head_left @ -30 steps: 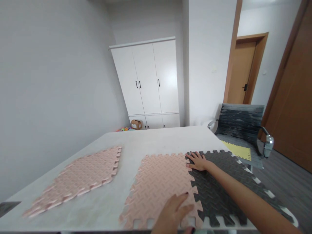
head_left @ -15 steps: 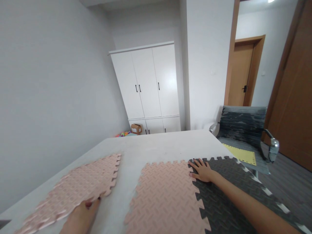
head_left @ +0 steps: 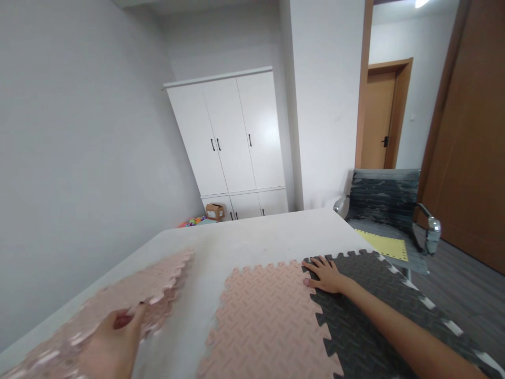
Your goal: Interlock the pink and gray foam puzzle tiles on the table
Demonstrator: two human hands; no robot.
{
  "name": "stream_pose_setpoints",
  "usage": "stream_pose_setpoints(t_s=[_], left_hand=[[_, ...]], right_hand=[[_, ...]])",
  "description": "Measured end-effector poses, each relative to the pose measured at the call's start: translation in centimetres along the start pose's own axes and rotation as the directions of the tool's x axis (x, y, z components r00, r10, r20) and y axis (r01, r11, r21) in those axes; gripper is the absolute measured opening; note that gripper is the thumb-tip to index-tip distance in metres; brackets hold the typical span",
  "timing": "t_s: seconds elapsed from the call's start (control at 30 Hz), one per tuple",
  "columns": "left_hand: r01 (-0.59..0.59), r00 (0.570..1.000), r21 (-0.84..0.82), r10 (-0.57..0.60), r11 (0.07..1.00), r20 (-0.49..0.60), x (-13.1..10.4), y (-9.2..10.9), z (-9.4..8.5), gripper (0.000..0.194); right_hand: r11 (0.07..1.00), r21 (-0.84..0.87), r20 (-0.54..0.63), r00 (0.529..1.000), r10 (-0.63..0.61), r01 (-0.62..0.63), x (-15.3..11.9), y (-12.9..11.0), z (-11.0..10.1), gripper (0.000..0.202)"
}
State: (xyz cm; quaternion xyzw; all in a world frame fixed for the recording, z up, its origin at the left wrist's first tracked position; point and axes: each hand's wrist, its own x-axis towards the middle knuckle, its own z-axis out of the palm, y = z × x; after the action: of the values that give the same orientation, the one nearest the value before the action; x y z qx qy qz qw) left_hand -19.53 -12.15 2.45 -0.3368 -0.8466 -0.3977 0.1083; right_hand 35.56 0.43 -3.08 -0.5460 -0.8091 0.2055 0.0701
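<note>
Left hand (head_left: 112,342) pinches the near edge of the loose pink mat (head_left: 130,295) at the table's (head_left: 252,231) left, lifting it. Right hand (head_left: 327,276) lies flat, fingers spread, on the grey mat (head_left: 366,316), pinning the seam with the joined pink mat (head_left: 268,321) so it doesn't slide.

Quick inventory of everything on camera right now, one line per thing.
Loose mat: 1, pink, table left, blurred, edge lifted in left hand.
Joined mat: 1, pink, table centre, interlocked with grey mat.
Grey mat: 1, dark grey, table right, white edging.
Table: 1, pale grey.
Chair: 1, grey, right of table.
Yellow sheet: 1, on chair seat.
Wardrobe: 1, white, far wall.
Box: 1, brown, floor by wardrobe.
Doors: brown, right.
Left hand: gripping loose mat.
Right hand: flat on the mats' seam.
</note>
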Motion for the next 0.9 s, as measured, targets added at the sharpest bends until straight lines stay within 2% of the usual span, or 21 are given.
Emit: stream_pose_setpoints(t_s=[0.07, 0.13, 0.2, 0.23, 0.3, 0.33, 0.4, 0.47, 0.53, 0.63, 0.7, 0.8, 0.9], left_hand=[[-0.041, 0.999, -0.050, 0.040, 0.998, -0.031, -0.2, 3.3, -0.6, 0.039], [-0.161, 0.986, -0.155, 0.164, 0.975, 0.006, -1.0, 7.0, -1.2, 0.037], [-0.239, 0.970, -0.244, 0.244, 0.940, -0.011, -2.2, 10.5, -1.5, 0.035], [-0.271, 0.960, -0.323, 0.277, 0.907, -0.028, -2.8, 12.2, -1.5, 0.033], [-0.322, 0.933, -0.548, 0.357, 0.772, -0.046, -4.1, 15.0, -1.2, 0.031], [-0.336, 0.913, -0.628, 0.406, 0.702, -0.034, -4.8, 16.1, -0.9, 0.030], [-0.340, 0.858, -0.720, 0.513, 0.605, 0.027, -6.0, 18.0, 0.0, 0.031], [-0.337, 0.774, -0.756, 0.622, 0.561, 0.117, -7.1, 19.1, 1.2, 0.031], [-0.324, 0.659, -0.788, 0.722, 0.524, 0.210, -8.3, 19.7, 2.6, 0.030], [-0.293, 0.495, -0.812, 0.807, 0.505, 0.323, -9.6, 19.6, 4.7, 0.027], [-0.272, 0.423, -0.815, 0.825, 0.511, 0.376, -10.2, 19.3, 5.7, 0.026], [-0.262, 0.355, -0.805, 0.829, 0.532, 0.432, -10.8, 18.9, 6.7, 0.029], [-0.269, 0.318, -0.784, 0.820, 0.559, 0.475, -11.0, 18.4, 7.3, 0.032]], right_hand=[[0.977, 0.211, -0.103, 0.994, -0.022, 0.043, 0.4, 0.2, -1.0, 0.084], [0.899, 0.422, -0.280, 0.960, 0.005, 0.118, 1.0, 0.4, -2.3, 0.080], [0.836, 0.523, -0.407, 0.911, 0.071, 0.168, 1.5, 0.3, -3.5, 0.078], [0.809, 0.564, -0.416, 0.903, 0.104, 0.166, 1.7, 0.0, -4.0, 0.078], [0.693, 0.708, -0.331, 0.931, 0.151, 0.139, 1.8, -1.0, -4.8, 0.075], [0.583, 0.805, -0.250, 0.955, 0.159, 0.114, 1.6, -1.7, -5.1, 0.073], [0.300, 0.953, -0.081, 0.990, 0.115, 0.043, 1.3, -3.0, -5.5, 0.071], [0.061, 0.998, -0.022, 0.998, 0.067, 0.018, 0.8, -3.6, -5.9, 0.065], [-0.065, 0.995, -0.063, 0.993, 0.103, 0.070, 0.3, -3.2, -6.2, 0.047], [-0.086, 0.990, -0.093, 0.973, 0.212, 0.113, -0.5, -0.8, -6.4, 0.018], [-0.080, 0.995, -0.043, 0.970, 0.239, 0.064, -1.3, 0.8, -6.4, 0.018], [-0.076, 0.996, 0.056, 0.981, 0.184, -0.043, -2.4, 2.2, -6.1, 0.024], [-0.062, 0.993, 0.108, 0.983, 0.149, -0.100, -2.7, 2.6, -5.6, 0.028]])
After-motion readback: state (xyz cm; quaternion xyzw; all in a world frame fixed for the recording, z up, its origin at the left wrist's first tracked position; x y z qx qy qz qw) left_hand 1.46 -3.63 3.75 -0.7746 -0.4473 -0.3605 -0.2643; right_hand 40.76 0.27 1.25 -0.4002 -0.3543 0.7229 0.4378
